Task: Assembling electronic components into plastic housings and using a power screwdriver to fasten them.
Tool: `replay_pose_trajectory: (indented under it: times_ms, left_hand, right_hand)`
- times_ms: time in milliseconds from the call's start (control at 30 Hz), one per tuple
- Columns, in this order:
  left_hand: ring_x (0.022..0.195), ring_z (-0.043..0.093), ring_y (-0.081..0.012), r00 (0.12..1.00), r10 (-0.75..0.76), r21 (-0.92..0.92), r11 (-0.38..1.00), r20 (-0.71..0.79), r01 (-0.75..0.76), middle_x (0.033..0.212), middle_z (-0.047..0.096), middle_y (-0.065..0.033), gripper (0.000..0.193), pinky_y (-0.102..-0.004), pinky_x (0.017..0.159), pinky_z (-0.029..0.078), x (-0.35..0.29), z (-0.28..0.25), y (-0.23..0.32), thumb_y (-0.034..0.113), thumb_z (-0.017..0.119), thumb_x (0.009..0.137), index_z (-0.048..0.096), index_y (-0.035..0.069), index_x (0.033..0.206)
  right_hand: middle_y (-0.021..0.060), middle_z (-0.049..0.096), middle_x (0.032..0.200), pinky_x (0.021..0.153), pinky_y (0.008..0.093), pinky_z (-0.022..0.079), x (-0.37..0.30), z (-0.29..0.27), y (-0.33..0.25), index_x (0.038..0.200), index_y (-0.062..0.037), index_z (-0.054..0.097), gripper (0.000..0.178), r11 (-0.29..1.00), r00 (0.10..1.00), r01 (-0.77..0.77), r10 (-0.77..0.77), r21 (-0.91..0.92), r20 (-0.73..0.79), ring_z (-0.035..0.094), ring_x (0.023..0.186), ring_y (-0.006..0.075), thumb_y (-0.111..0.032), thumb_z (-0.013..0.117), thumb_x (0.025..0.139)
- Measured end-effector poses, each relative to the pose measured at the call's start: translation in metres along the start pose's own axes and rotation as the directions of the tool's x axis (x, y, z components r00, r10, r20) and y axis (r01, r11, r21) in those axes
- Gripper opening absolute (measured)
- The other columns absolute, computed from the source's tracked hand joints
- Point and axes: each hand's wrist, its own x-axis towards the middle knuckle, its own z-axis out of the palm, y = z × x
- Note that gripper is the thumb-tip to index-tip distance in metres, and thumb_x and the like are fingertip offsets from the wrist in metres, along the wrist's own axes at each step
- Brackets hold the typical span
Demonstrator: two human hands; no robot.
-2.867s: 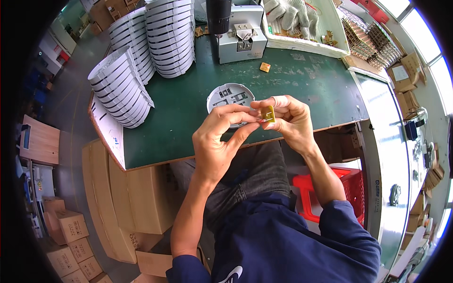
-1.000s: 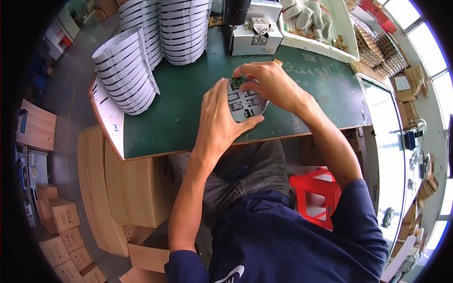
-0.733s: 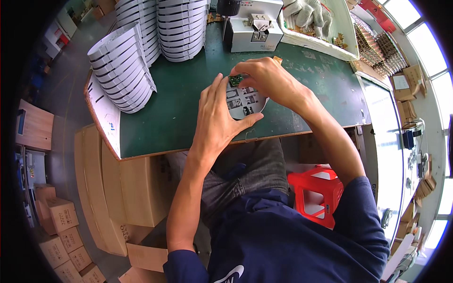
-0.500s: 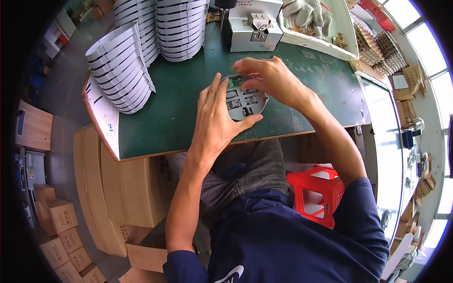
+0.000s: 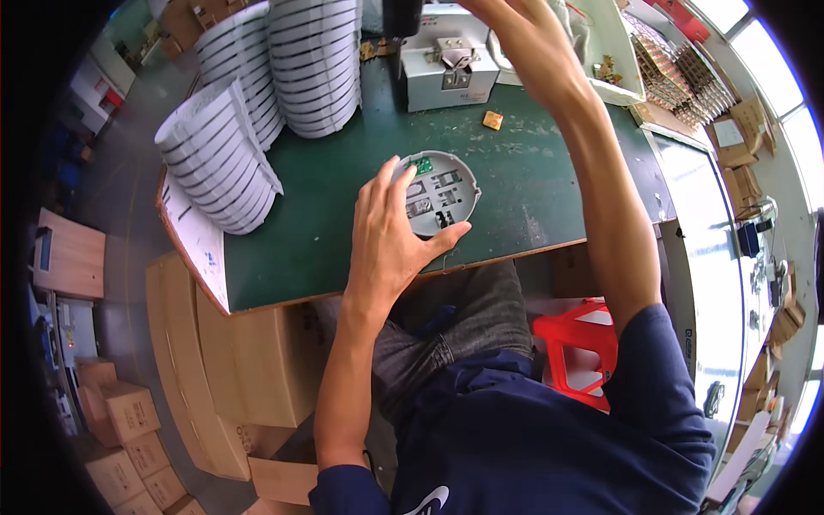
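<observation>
A round, shallow grey plastic housing (image 5: 463, 193) rests on the green tabletop with its inside facing up. Molded compartments, a small black part and a green circuit board (image 5: 421, 166) show inside it. My left hand (image 5: 390, 219) curves around the housing's left side, fingers at the far rim by the board and thumb at the near edge. Stretched far forward past the housing, my right hand (image 5: 528, 39) is beside the grey-white machine (image 5: 451, 81); its fingers run out of the top of the picture. Between machine and housing lies a small tan square piece (image 5: 493, 120).
Tall stacks of white curved plastic shells (image 5: 316, 73) stand at the back left, with a shorter stack (image 5: 219, 163) nearer. A white tray (image 5: 631, 51) at the back right holds gloves and small tan pieces. A red stool (image 5: 577, 352) stands below the table.
My right hand has left the housing and moved forward to the top edge, uncovering the tan square piece. My left hand keeps its hold on the housing. The whole view has shifted slightly.
</observation>
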Motion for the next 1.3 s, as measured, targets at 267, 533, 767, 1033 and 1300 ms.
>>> replay_pose_trajectory:
  times_ms: [267,533,767,1033,1300]
  left_hand:
    - [0.127,0.054,-0.0382,1.0,0.005,-0.007,1.0,0.004,-0.005,0.146,0.053,-0.0203,0.085,-0.0461,0.108,0.046,-0.002,-0.006,0.001,0.046,0.089,0.074,0.056,-0.004,0.134]
    - [0.129,0.053,-0.0375,1.0,-0.013,0.005,1.0,0.017,0.013,0.147,0.052,-0.0194,0.086,-0.0467,0.109,0.045,0.0,-0.006,0.002,0.048,0.089,0.073,0.057,-0.003,0.134]
    - [0.13,0.053,-0.0369,0.999,-0.034,-0.007,0.999,0.026,0.034,0.148,0.052,-0.0188,0.085,-0.0469,0.11,0.045,-0.001,-0.008,0.004,0.046,0.09,0.073,0.057,-0.003,0.135]
    - [0.129,0.052,-0.0378,1.0,-0.022,0.017,1.0,0.016,0.022,0.148,0.052,-0.0189,0.084,-0.0475,0.109,0.045,-0.005,-0.008,-0.002,0.044,0.089,0.074,0.056,-0.002,0.136]
    - [0.129,0.052,-0.0385,1.0,0.004,-0.011,1.0,0.019,-0.004,0.147,0.051,-0.0184,0.086,-0.0483,0.109,0.045,-0.001,-0.004,0.001,0.046,0.089,0.075,0.053,0.0,0.138]
  right_hand:
    - [0.0151,0.07,0.108,0.082,0.0304,0.058,0.029,0.001,-0.021,0.121,0.0073,0.055,0.053,0.958,0.965,-0.222,0.19,0.182,0.18,0.068,0.092,0.017,-0.037,0.071,0.097]
    - [0.0011,0.059,0.064,0.05,0.027,0.043,0.042,-0.002,0.025,0.081,-0.0052,0.06,0.027,0.95,0.963,-0.225,0.251,0.219,-0.1,0.054,0.054,0.0086,-0.026,0.067,0.097]
    - [-0.0012,0.056,0.06,0.046,0.0267,0.04,0.037,0.001,0.044,0.08,-0.0056,0.058,0.026,0.965,0.969,-0.217,0.231,0.144,-0.09,0.051,0.05,0.0079,-0.023,0.07,0.095]
    - [-0.0007,0.057,0.064,0.05,0.0252,0.044,-0.027,0.025,-0.002,0.102,-0.0034,0.058,0.019,0.866,0.952,-0.275,0.307,0.419,-0.011,0.055,0.053,0.008,-0.017,0.071,0.097]
    - [-0.0013,0.058,0.065,0.051,0.0248,0.043,-0.05,0.03,-0.005,0.108,-0.0024,0.063,0.019,0.873,0.964,-0.267,0.24,0.408,0.116,0.055,0.055,0.0065,-0.018,0.068,0.099]
